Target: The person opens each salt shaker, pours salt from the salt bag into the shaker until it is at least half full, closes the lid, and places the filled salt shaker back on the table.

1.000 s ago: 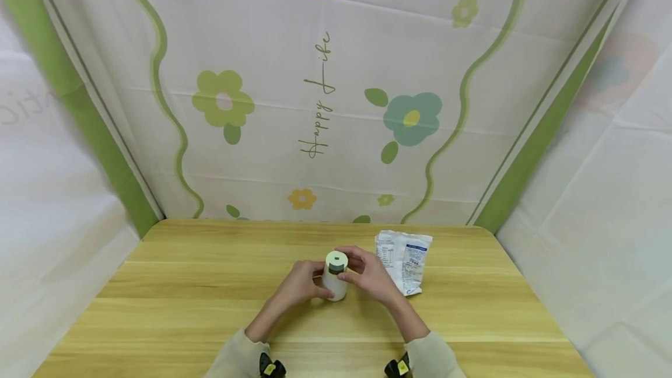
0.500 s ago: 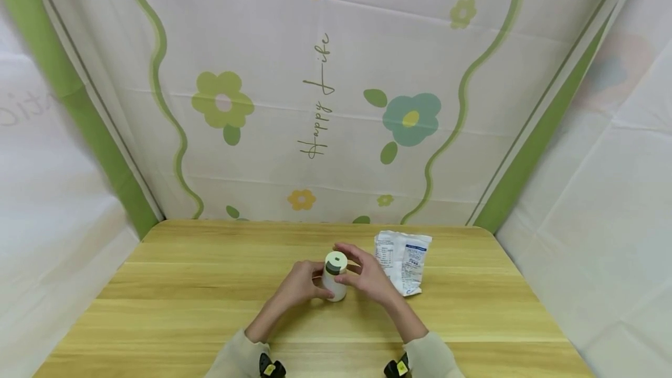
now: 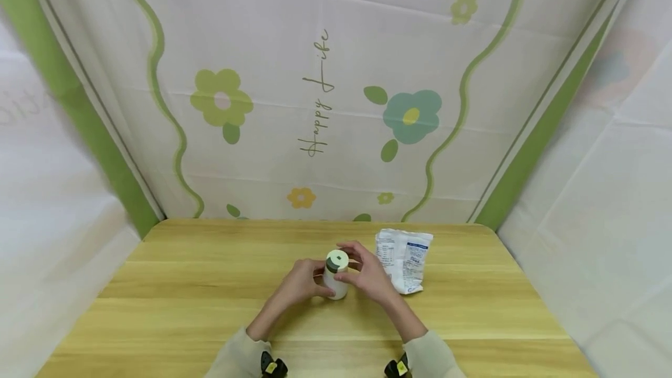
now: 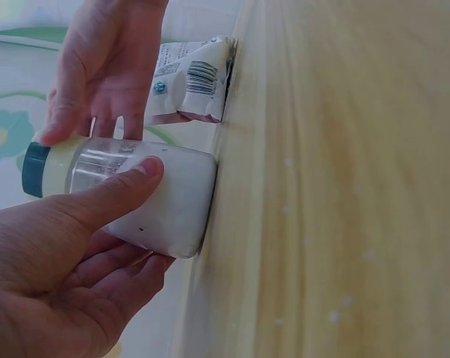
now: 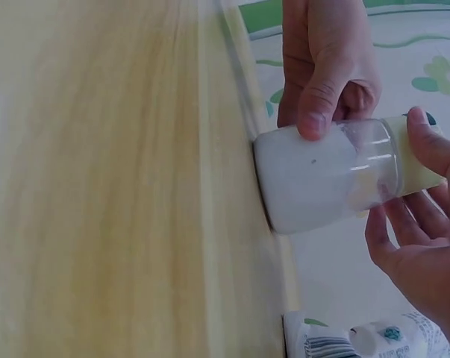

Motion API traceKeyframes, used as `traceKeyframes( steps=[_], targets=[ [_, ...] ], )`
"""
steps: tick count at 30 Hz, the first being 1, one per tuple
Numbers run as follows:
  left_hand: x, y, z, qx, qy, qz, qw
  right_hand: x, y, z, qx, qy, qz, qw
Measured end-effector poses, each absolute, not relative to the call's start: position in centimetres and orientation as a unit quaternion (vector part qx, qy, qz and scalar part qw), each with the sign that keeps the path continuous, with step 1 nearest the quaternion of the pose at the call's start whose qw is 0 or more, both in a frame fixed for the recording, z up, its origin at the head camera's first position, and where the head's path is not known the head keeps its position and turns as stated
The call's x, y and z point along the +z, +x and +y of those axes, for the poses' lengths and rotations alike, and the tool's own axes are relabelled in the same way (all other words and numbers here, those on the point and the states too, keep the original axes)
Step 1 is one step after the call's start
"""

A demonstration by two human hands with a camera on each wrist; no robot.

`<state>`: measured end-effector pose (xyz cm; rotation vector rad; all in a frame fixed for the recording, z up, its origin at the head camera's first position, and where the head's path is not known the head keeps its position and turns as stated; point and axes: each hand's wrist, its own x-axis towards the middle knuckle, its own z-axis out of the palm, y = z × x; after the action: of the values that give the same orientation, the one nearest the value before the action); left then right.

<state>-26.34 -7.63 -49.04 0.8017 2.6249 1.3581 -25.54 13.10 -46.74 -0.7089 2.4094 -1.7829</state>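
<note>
A clear jar (image 3: 336,288) partly filled with a white substance stands upright on the table, between both hands. Its cream lid (image 5: 412,168) has a dark green part (image 4: 34,169). My left hand (image 3: 301,282) grips the jar's body, thumb (image 4: 127,192) pressed on one side and fingers round the other. With the thumb and curled fingers, my right hand (image 3: 368,273) holds the lid at its rim. In the right wrist view the white contents reach past the jar's middle, and the part under the lid is see-through.
Just right of the right hand, a white printed packet (image 3: 412,261) stands on the wooden table (image 3: 210,284). Small white specks (image 4: 334,316) dot the tabletop. A flowered white curtain (image 3: 273,133) hangs behind the table, with more cloth on both sides.
The lid has turned under my right hand: its dark green patch has shifted from the front towards the left. The jar and left hand stay nearly in place.
</note>
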Motion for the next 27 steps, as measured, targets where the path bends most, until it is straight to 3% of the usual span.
traceKeyframes(
  steps=[7,20,27],
  targets=[
    [-49.12,-26.23,-7.52,0.442,0.254,0.859,0.042,-46.82,-25.85,13.64,-0.560,-0.294,0.772,0.057],
    [-49.16,-26.39,-7.61,0.442,0.258,0.858,0.043,-46.94,-25.47,12.83,-0.581,-0.222,0.782,0.038],
    [-49.15,-26.53,-7.60,0.440,0.261,0.858,0.045,-47.17,-25.79,13.07,-0.562,-0.258,0.784,0.057]
  ],
)
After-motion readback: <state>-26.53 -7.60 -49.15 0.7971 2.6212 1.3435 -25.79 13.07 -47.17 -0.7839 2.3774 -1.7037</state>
